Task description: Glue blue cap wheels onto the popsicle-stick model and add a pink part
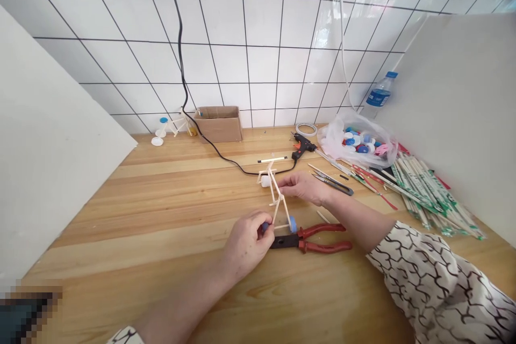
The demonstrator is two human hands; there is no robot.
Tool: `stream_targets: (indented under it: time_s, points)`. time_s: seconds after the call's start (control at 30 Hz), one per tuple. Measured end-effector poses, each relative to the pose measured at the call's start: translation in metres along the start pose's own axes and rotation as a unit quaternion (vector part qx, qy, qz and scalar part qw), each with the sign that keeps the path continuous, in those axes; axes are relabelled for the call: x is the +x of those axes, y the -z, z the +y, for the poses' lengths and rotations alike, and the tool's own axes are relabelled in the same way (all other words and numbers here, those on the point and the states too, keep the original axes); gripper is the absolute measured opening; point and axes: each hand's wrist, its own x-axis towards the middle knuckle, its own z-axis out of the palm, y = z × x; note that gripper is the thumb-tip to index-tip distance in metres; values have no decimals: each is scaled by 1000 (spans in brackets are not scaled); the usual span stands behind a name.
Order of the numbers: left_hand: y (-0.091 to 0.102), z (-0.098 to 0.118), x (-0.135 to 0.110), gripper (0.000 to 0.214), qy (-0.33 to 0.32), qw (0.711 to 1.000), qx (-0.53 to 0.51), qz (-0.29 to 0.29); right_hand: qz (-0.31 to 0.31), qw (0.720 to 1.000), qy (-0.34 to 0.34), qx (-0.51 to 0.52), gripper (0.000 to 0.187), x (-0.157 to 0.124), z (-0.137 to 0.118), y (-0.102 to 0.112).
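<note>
Wooden frame [282, 208], btwn L hand [245, 242], R hand [303, 187]

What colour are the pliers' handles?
The handles are red, clearest in the head view.

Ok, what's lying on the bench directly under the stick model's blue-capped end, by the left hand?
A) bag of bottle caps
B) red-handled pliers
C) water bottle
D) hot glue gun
B. The red-handled pliers lie on the wooden bench, their black head just under the left hand and the blue cap of the stick model.
</note>
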Motion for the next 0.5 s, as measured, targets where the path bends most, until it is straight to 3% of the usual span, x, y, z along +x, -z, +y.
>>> stream_targets:
  time_s: [0.27,0.5]
  points:
    - [0,2,-1,13,-2,1000,-3,-4,-43,994,-48,85,33,2,-14,-13]
    - [-1,3,1,13,-10,1000,0,0,3,994,-46,95,30,-10,-19,-9]
